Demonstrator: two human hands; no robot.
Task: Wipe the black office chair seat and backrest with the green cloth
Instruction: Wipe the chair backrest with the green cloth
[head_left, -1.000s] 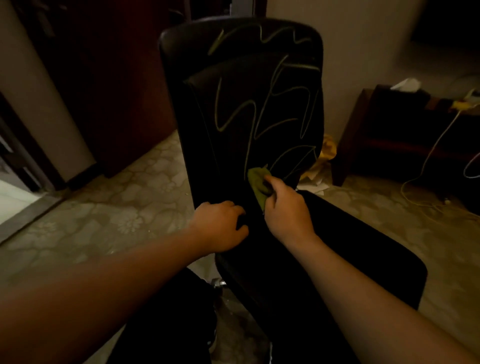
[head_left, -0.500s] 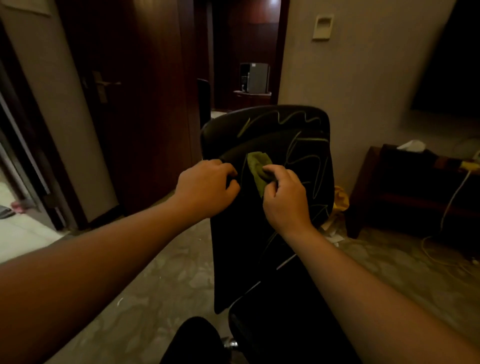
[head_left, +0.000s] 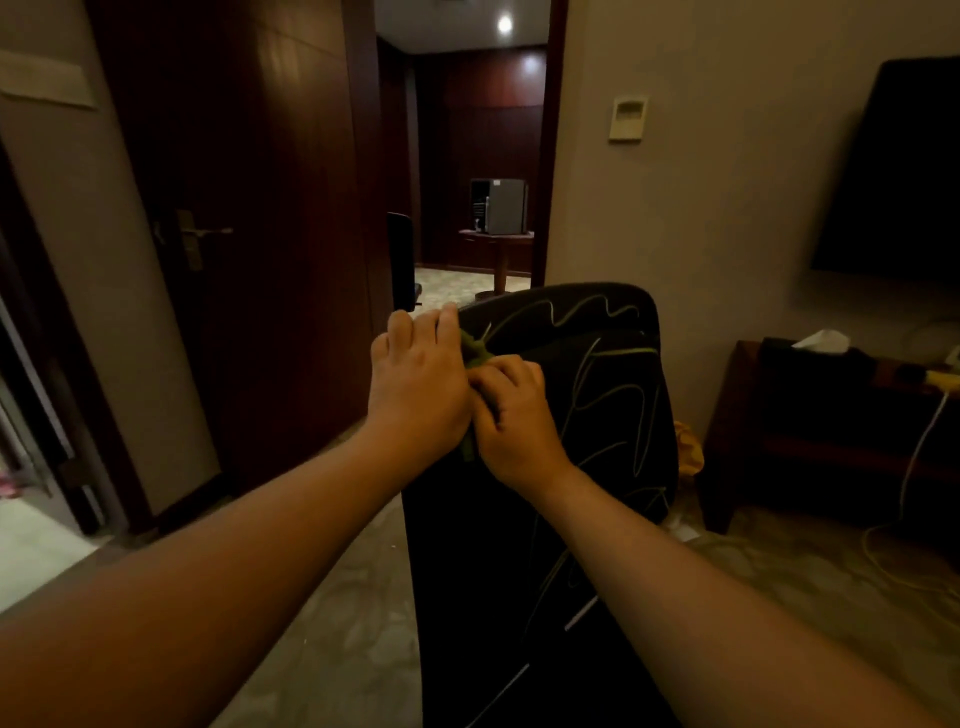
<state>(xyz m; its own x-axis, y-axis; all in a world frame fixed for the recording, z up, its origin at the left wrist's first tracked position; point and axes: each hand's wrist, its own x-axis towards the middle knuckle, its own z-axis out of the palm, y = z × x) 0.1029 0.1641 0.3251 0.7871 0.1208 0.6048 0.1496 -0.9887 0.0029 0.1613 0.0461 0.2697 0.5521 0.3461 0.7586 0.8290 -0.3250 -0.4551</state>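
No brand or writing can be read anywhere; the wall panel (head_left: 628, 118) is too blurred. One black office chair is in view, its backrest (head_left: 597, 395) marked with pale squiggly lines. Two hands meet at its upper left edge. The left hand (head_left: 418, 384) lies curled over one green cloth (head_left: 475, 349), and the right hand (head_left: 514, 415) pinches it closed-fingered.

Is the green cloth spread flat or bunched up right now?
Bunched. Only narrow crumpled strips of the green cloth show, squeezed between the left hand and right hand against the backrest.
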